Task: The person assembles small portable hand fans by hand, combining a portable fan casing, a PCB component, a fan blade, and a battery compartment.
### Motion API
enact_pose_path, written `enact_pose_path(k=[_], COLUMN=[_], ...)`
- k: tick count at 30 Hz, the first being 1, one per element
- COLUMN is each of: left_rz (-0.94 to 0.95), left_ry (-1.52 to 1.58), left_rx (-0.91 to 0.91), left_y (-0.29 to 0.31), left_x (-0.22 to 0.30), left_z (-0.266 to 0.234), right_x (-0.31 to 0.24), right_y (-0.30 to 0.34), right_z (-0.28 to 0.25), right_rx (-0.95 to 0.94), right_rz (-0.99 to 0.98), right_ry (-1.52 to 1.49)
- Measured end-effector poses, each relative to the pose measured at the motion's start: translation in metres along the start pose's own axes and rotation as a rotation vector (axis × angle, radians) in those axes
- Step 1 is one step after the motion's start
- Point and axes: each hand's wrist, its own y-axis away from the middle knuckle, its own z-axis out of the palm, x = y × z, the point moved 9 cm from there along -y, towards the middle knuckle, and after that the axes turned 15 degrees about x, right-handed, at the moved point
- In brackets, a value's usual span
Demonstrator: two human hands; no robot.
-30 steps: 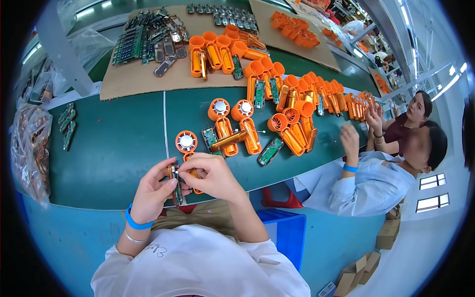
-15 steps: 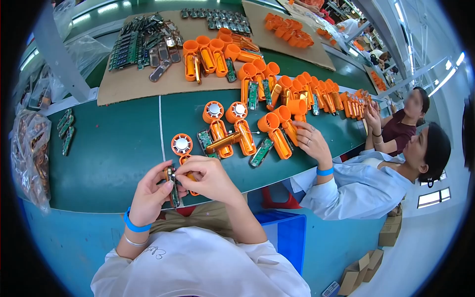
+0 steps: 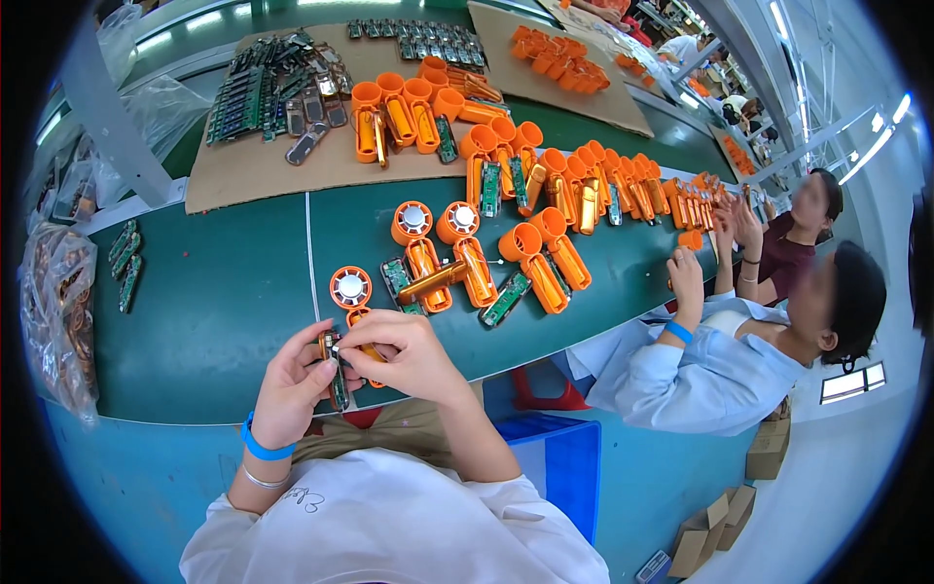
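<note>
Green worktop ahead, left fingers and right fingers handle a circuit board.

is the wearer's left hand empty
No, the left hand holds a narrow circuit board between its thumb and fingers.

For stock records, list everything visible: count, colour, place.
Held circuit board: one, green, left hand
Fan-fitted housings: three, orange, beyond hands
Other housings: many, orange, far and right
Loose circuit boards: many, green, mostly far left
Cylinder: one, golden, across one housing
Cardboard sheets: two, brown, far side
Plastic bag: one, clear, left end
Table: one, green, centre
Bin: one, blue, floor
Stool: one, red, beside bin
Boxes: several, brown, floor right
People: several, mixed clothing, right
Left hand: one, bare, holding board
Right hand: one, bare, at board
</note>
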Motion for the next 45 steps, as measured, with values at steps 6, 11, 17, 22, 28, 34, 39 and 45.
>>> enact_pose_path(k=[6,11,17,22,28,34,39,45], left_rz=[0.003,0.003,-0.006,-0.007,-0.015,-0.017,-0.022,-0.031], left_ry=[0.000,0.005,0.001,0.029,0.023,0.016,0.023,-0.058], left_rx=[-0.002,-0.005,0.014,0.006,0.004,-0.012,0.024,-0.098], left_y=[0.000,0.001,0.002,0.000,-0.002,-0.002,0.008,0.001], left_x=[-0.001,-0.001,0.000,-0.003,-0.004,-0.002,-0.003,-0.004], left_z=[0.003,0.004,0.004,0.003,0.003,-0.001,-0.008,0.003], right_x=[-0.003,0.004,0.007,0.011,0.014,0.007,0.002,-0.010], right_y=[-0.001,-0.001,0.001,0.000,-0.001,-0.002,0.002,-0.004], right_z=[-0.003,-0.005,-0.008,-0.012,-0.013,-0.009,0.003,-0.007], right_rx=[0.074,0.036,0.091,0.148,0.154,0.127,0.010,-0.011], right_rz=[-0.105,-0.045,0.009,0.099,0.087,0.002,0.022,-0.023], right_ry=[-0.079,0.033,0.046,0.038,0.045,0.074,0.092,0.287])
